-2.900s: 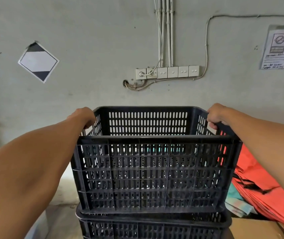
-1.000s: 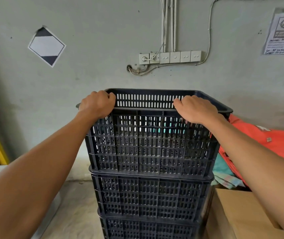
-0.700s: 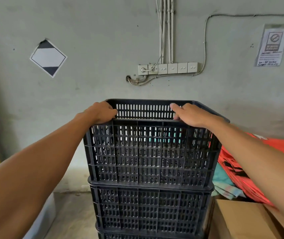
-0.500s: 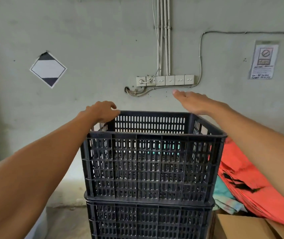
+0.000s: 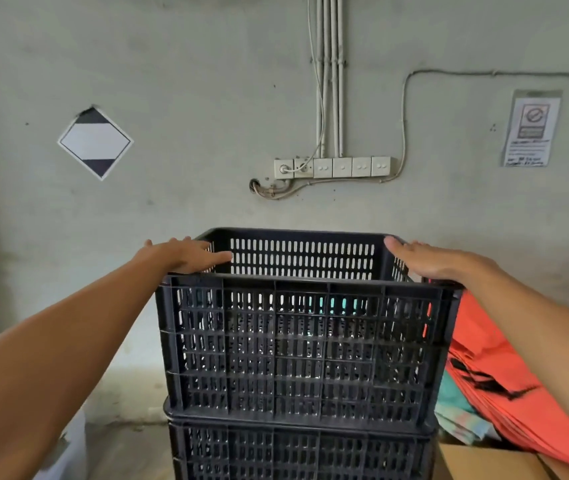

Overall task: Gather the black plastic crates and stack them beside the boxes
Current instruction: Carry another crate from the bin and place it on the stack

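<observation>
Your left hand (image 5: 181, 255) lies flat on the left rim of the top crate (image 5: 304, 355), palm down, fingers (image 5: 214, 257) extended and close together, tips reaching over the rim toward the crate's inside. They are not curled around anything. Your right hand (image 5: 430, 259) lies the same way on the right rim, fingers (image 5: 397, 245) straight and together, pointing toward the far right corner. Neither hand is gripping; both rest open on the plastic.

The top crate sits squarely on a second crate (image 5: 300, 452) beneath it, edges aligned, walls upright. The lower crate runs out of frame at the bottom, so whether more lie under it cannot be told. The top crate appears empty through its slots, though its floor is not visible.

The stack stands close to a grey wall (image 5: 189, 81). Just right of the stack is a cardboard box (image 5: 484, 462), its top at about the level of the lower crate. Orange fabric (image 5: 504, 368) is heaped above and behind the box, touching or nearly touching the top crate's right wall; pale green cloth (image 5: 456, 410) lies beneath it.

On the wall: a row of switches (image 5: 336, 167) with conduit rising above, a diamond sign (image 5: 95, 143) to the left, a notice (image 5: 532, 129) to the right.
</observation>
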### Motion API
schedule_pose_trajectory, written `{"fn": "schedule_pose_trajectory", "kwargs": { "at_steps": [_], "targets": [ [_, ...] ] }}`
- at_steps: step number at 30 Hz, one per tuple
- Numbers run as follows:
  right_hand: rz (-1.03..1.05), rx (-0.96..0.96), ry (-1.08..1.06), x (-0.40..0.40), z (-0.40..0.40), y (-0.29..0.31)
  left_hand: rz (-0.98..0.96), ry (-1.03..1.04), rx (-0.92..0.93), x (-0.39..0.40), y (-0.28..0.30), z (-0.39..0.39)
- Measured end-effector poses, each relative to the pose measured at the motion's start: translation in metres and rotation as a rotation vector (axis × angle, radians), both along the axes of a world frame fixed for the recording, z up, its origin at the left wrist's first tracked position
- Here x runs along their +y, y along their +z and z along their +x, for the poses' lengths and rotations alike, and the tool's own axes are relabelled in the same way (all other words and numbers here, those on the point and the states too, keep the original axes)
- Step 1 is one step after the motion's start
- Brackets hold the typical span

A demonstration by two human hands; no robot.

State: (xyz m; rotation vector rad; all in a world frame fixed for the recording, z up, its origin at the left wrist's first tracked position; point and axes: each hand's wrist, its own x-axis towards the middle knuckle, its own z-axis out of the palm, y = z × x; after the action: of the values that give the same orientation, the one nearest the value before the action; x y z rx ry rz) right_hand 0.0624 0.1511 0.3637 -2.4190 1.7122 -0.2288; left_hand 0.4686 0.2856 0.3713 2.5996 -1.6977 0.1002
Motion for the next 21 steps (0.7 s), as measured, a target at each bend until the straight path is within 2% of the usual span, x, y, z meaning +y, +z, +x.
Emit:
{"fn": "schedule_pose_trajectory", "kwargs": {
  "at_steps": [6,7,11,15,19,21],
  "targets": [
    [-0.303,-0.116,-0.037,0.013,0.005,0.044,-0.216,-0.052,0.003,0.003,0.044,-0.014],
    [-0.296,-0.102,-0.048,0.011,0.003,0.036,-0.219,-0.065,0.01,0.002,0.039,-0.012],
    [-0.036,0.014,-0.097,0.007,0.0,-0.01,-0.048,-0.045,0.126,0.008,-0.009,0.001],
    [-0.04,0.025,-0.125,0.008,0.005,-0.004,-0.147,-0.021,0.111,0.002,-0.008,-0.002],
    [-0.094,0.074,-0.131,0.023,0.011,-0.002,-0.308,-0.099,0.055,0.006,-0.009,-0.015],
    [-0.124,-0.021,-0.095,0.031,0.024,-0.001,-0.396,-0.187,0.181,0.008,-0.007,-0.028]
  ]
}}
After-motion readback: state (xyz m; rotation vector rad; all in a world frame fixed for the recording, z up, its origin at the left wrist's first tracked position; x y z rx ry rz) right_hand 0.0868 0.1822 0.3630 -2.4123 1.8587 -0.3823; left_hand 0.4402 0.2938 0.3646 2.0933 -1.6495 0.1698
